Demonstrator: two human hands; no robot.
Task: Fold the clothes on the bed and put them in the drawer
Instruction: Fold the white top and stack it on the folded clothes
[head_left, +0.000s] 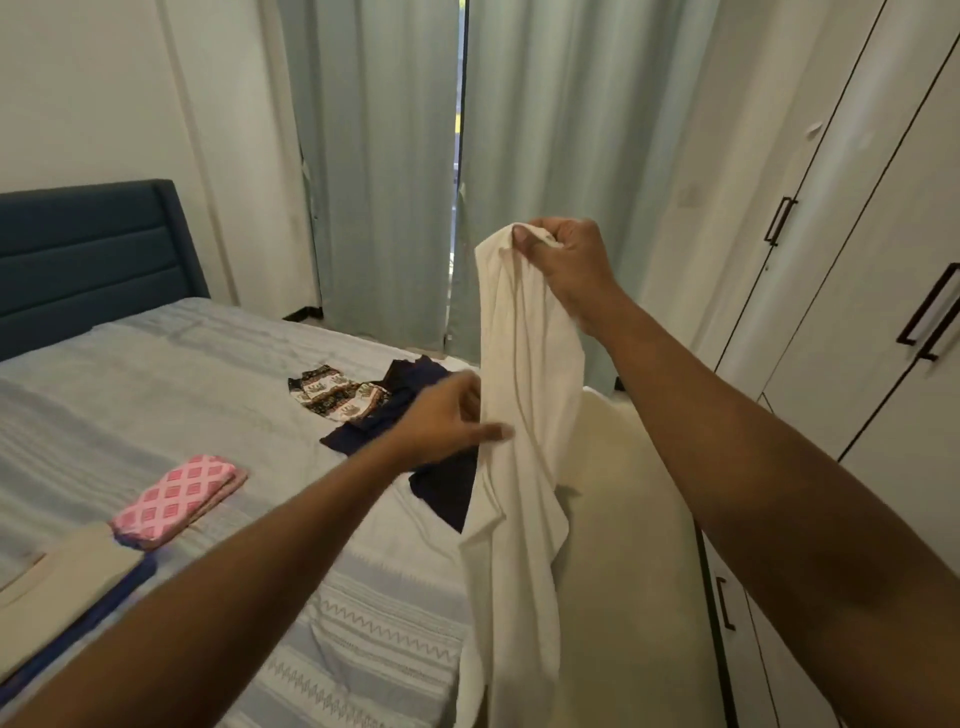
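A white garment (524, 467) hangs in the air over the bed's right edge. My right hand (566, 260) grips its top end, raised at chest height. My left hand (447, 421) holds the cloth lower down, thumb pinching its left edge. On the bed (208, 395) lie a dark navy garment (447, 488), unfolded, and a patterned black-and-white piece (337, 397) beside it. A folded pink diamond-print piece (179, 501) sits nearer the left. At the lower left lies a folded cream item (62, 582) on top of a blue one (98, 613).
White wardrobe doors (857, 260) with black handles stand on the right. A low white unit with a black handle (724, 603) is below my right arm. Pale green curtains (519, 156) hang behind. A blue headboard (88, 249) is at the far left.
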